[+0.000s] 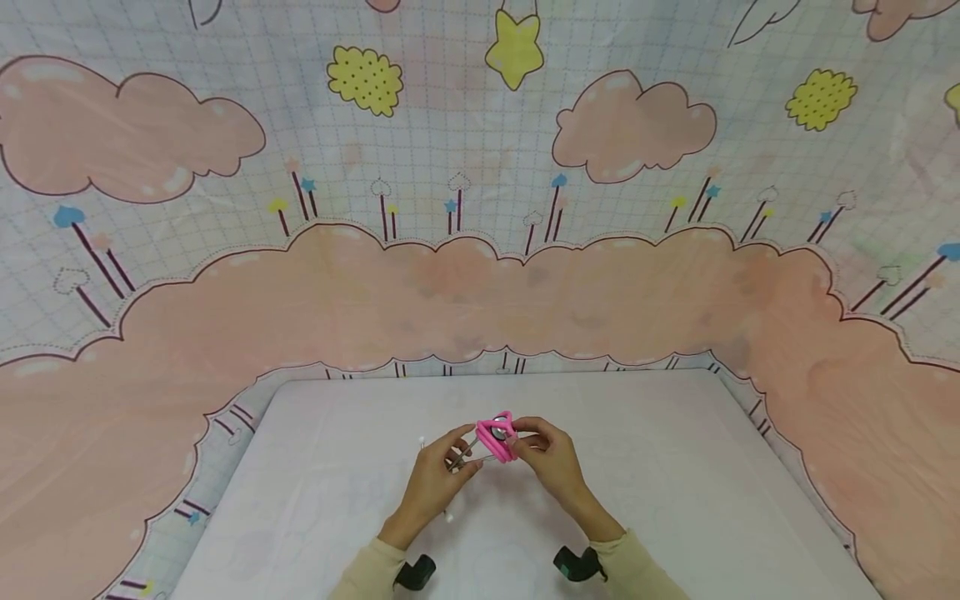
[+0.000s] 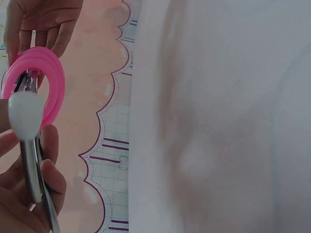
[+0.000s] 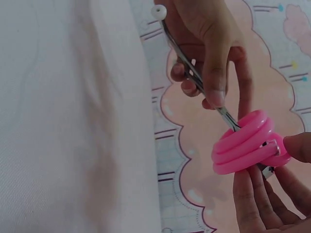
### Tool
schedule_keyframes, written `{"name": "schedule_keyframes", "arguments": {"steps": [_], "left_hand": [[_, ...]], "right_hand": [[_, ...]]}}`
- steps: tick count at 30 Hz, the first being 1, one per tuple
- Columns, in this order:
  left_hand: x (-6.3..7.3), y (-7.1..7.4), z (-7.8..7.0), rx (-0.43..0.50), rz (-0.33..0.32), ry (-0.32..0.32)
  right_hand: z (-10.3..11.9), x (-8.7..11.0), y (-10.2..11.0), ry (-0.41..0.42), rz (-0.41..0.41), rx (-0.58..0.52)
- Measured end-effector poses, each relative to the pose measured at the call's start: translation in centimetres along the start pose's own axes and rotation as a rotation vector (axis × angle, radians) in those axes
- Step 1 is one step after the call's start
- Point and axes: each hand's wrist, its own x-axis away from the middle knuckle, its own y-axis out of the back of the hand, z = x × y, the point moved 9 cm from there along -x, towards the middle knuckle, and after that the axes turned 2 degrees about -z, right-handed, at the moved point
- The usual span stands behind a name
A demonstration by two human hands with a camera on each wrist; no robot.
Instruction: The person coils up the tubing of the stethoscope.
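Observation:
Between both hands, held over the table, is a stethoscope with its pink tubing (image 1: 504,452) wound into a tight coil. My left hand (image 1: 433,479) grips the metal ear tubes, fingers and thumb bent round them; one white ear tip (image 2: 25,116) stands large in the left wrist view. The other side of the coil is pinched by my right hand (image 1: 553,462), thumb on one side and fingers beneath. A silver round chest piece (image 1: 499,430) shows at the coil, near the right fingertips. In the right wrist view a white ear tip (image 3: 158,12) juts past the left hand.
Beneath the hands lies a white table (image 1: 637,483) with rounded far corners. A patterned cloth backdrop (image 1: 525,300) with peach clouds and stars rises behind and around it. Dark wrist devices (image 1: 577,564) sit at both cuffs.

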Motion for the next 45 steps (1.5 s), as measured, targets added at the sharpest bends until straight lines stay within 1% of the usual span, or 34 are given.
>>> {"name": "schedule_keyframes", "arguments": {"steps": [5, 9, 13, 16, 20, 23, 29, 31, 34, 40, 42, 45], "left_hand": [[-0.5, -0.3, 1.1, -0.029, 0.01, 0.038], [-0.7, -0.3, 1.6, -0.034, 0.011, 0.048], [-1.0, -0.6, 2.3, -0.02, 0.027, 0.067], [-1.4, -0.9, 3.0, -0.012, 0.04, 0.09], [-1.8, -1.2, 4.0, -0.022, 0.056, 0.124], [-2.3, -1.5, 4.7, -0.03, 0.072, 0.142], [-3.4, -2.1, 5.5, -0.037, 0.1, 0.166], [-3.6, -2.3, 5.9, -0.033, 0.105, 0.184], [-4.0, -2.7, 6.4, -0.039, 0.113, 0.188], [-4.6, -3.3, 7.4, -0.061, 0.1, 0.191], [-4.7, -3.4, 7.8, -0.068, 0.095, 0.204], [-4.6, -3.7, 8.2, -0.077, 0.096, 0.208]], "right_hand": [[-1.1, -0.5, 0.0, -0.049, -0.012, 0.007], [-2.0, -0.9, -0.2, -0.088, -0.01, -0.012], [-0.8, -0.7, -0.3, -0.097, 0.003, -0.032], [-1.5, -1.1, -0.4, -0.104, 0.004, -0.042], [-4.2, -2.2, -0.4, -0.125, -0.008, -0.043], [-4.7, -2.6, -0.4, -0.134, -0.017, -0.043], [-6.0, -4.0, -0.4, -0.153, -0.058, -0.052], [-6.4, -4.4, -0.4, -0.159, -0.068, -0.046], [-7.0, -4.8, -0.4, -0.166, -0.074, -0.025], [-8.0, -5.7, -0.4, -0.171, -0.081, -0.01], [-8.3, -5.9, -0.3, -0.176, -0.083, 0.002], [-9.0, -5.9, -0.3, -0.199, -0.086, 0.021]]}}
